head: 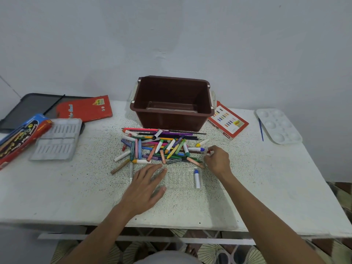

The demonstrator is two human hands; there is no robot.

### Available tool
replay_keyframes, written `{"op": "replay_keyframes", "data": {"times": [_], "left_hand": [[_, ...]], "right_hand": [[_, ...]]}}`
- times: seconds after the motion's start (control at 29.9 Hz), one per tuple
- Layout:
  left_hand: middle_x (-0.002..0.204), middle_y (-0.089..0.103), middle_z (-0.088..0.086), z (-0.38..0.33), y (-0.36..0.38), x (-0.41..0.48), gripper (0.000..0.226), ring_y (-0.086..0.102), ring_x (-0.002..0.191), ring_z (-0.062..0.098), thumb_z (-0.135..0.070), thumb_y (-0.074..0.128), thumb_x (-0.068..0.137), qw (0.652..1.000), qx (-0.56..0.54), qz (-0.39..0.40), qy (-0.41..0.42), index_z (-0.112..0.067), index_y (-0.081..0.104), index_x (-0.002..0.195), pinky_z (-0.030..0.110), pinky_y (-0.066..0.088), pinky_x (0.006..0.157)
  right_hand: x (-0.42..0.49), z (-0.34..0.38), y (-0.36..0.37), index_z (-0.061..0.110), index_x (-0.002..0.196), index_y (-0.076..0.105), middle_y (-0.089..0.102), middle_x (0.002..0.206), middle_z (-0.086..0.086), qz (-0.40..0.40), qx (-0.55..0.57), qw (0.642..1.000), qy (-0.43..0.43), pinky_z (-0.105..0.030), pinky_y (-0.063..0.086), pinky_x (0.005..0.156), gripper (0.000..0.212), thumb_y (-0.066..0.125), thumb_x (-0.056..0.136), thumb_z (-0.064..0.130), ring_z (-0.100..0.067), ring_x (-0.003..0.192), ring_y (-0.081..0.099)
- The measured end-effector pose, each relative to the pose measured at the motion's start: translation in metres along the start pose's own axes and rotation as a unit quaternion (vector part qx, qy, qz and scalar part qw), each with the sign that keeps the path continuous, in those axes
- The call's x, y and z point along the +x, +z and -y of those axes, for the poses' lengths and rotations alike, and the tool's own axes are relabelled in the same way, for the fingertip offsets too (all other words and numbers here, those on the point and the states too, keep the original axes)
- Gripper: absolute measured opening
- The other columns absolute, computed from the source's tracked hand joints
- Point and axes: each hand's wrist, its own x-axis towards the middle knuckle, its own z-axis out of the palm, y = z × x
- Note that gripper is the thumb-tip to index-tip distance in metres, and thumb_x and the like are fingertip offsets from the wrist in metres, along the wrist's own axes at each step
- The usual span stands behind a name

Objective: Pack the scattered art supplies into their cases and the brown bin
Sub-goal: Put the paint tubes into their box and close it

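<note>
A speckled white table (266, 178) is carrying the lot: a ridged grey tray (57, 140) and a red book (85, 109) lying to the left, and a white palette (278, 125) at the right. The brown bin (171, 119), smooth plastic, is standing open at the back, behind a tangled pile of crayons and markers (162, 147). Just in front of the pile a clear case (181, 178) is lying flat, with a blue-tipped crayon (197, 178) resting in its right end. The left hand (146, 185) is pressing on the case's left end, fingers straight and spread. The right hand (218, 159) is pinching a small red-and-white piece (209, 152) at the pile's right edge.
</note>
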Motion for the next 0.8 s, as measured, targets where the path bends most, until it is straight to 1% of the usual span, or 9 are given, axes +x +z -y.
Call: {"op": "replay_keyframes", "data": {"times": [0.1, 0.17, 0.23, 0.3, 0.4, 0.5, 0.57, 0.74, 0.8], "left_hand": [[0.15, 0.035, 0.0, 0.0, 0.0, 0.0, 0.057, 0.029, 0.139, 0.019, -0.052, 0.03, 0.101, 1.0, -0.001, 0.0, 0.002, -0.02, 0.039, 0.147, 0.042, 0.032, 0.109], [0.15, 0.035, 0.0, 0.0, 0.0, 0.0, 0.057, 0.028, 0.139, 0.019, -0.052, 0.029, 0.101, 1.0, -0.001, 0.002, 0.001, -0.021, 0.038, 0.148, 0.042, 0.032, 0.109], [0.15, 0.036, 0.0, 0.0, 0.0, -0.001, 0.057, 0.029, 0.139, 0.019, -0.052, 0.029, 0.101, 1.0, -0.001, 0.001, 0.001, -0.02, 0.038, 0.147, 0.043, 0.033, 0.108], [0.149, 0.036, 0.001, 0.0, -0.001, -0.001, 0.057, 0.03, 0.139, 0.019, -0.052, 0.03, 0.101, 1.0, -0.004, 0.0, 0.001, -0.02, 0.039, 0.147, 0.042, 0.033, 0.108], [0.149, 0.036, 0.001, 0.0, -0.001, 0.0, 0.057, 0.03, 0.139, 0.019, -0.052, 0.03, 0.101, 1.0, -0.001, -0.001, 0.0, -0.02, 0.039, 0.147, 0.042, 0.033, 0.108], [0.151, 0.034, 0.0, 0.001, 0.0, -0.001, 0.057, 0.028, 0.14, 0.019, -0.051, 0.031, 0.1, 1.0, 0.008, 0.003, 0.0, -0.021, 0.038, 0.148, 0.042, 0.031, 0.109], [0.151, 0.034, 0.0, 0.001, 0.001, -0.001, 0.057, 0.028, 0.14, 0.02, -0.051, 0.032, 0.1, 1.0, 0.012, 0.005, 0.0, -0.02, 0.037, 0.148, 0.041, 0.031, 0.109], [0.151, 0.034, 0.001, 0.0, 0.0, 0.001, 0.058, 0.029, 0.14, 0.021, -0.052, 0.029, 0.101, 1.0, 0.011, 0.007, 0.0, -0.02, 0.037, 0.149, 0.042, 0.031, 0.109], [0.151, 0.034, 0.002, -0.001, 0.0, 0.001, 0.059, 0.029, 0.14, 0.021, -0.052, 0.028, 0.101, 1.0, 0.011, 0.007, 0.0, -0.02, 0.036, 0.149, 0.043, 0.032, 0.109]], "right_hand": [[0.0, -0.001, 0.003, 0.004, 0.123, 0.059, 0.069, 0.095, -0.015, 0.003, -0.005, 1.0, -0.009, -0.025, 0.038, 0.057, 0.036, 0.064, 0.088, 0.008, -0.022, 0.076, 0.06], [0.0, 0.0, 0.002, 0.003, 0.128, 0.057, 0.07, 0.099, -0.017, 0.009, -0.004, 1.0, -0.009, -0.025, 0.04, 0.063, 0.04, 0.063, 0.089, 0.008, -0.025, 0.081, 0.062], [-0.001, 0.0, -0.001, 0.003, 0.124, 0.061, 0.07, 0.099, -0.017, 0.014, 0.008, 1.0, 0.0, -0.026, 0.046, 0.068, 0.035, 0.062, 0.09, 0.008, -0.026, 0.082, 0.064], [-0.003, 0.0, -0.004, 0.007, 0.122, 0.063, 0.071, 0.089, -0.014, 0.013, 0.038, 0.999, -0.001, -0.023, 0.048, 0.061, 0.031, 0.062, 0.091, 0.009, -0.021, 0.073, 0.065], [-0.012, 0.003, -0.008, 0.015, 0.122, 0.059, 0.068, 0.086, -0.007, -0.003, 0.087, 0.996, -0.011, -0.012, 0.037, 0.047, 0.028, 0.061, 0.094, 0.012, -0.006, 0.064, 0.058], [-0.027, 0.008, -0.01, 0.015, 0.123, 0.059, 0.062, 0.074, 0.003, -0.027, 0.123, 0.991, -0.036, -0.008, 0.038, 0.048, 0.029, 0.063, 0.094, 0.011, -0.003, 0.064, 0.057], [-0.039, 0.01, -0.008, 0.015, 0.122, 0.06, 0.063, 0.076, 0.001, -0.027, 0.129, 0.99, -0.057, -0.007, 0.041, 0.053, 0.029, 0.063, 0.093, 0.011, -0.005, 0.067, 0.059], [-0.065, 0.009, 0.001, 0.015, 0.122, 0.06, 0.063, 0.079, 0.001, 0.02, 0.094, 0.986, -0.135, -0.023, 0.052, 0.062, 0.028, 0.061, 0.095, 0.011, -0.009, 0.071, 0.061], [-0.069, 0.006, 0.007, 0.016, 0.12, 0.061, 0.063, 0.08, 0.0, 0.028, 0.065, 0.985, -0.16, -0.034, 0.056, 0.065, 0.026, 0.062, 0.094, 0.011, -0.012, 0.07, 0.062]]}}
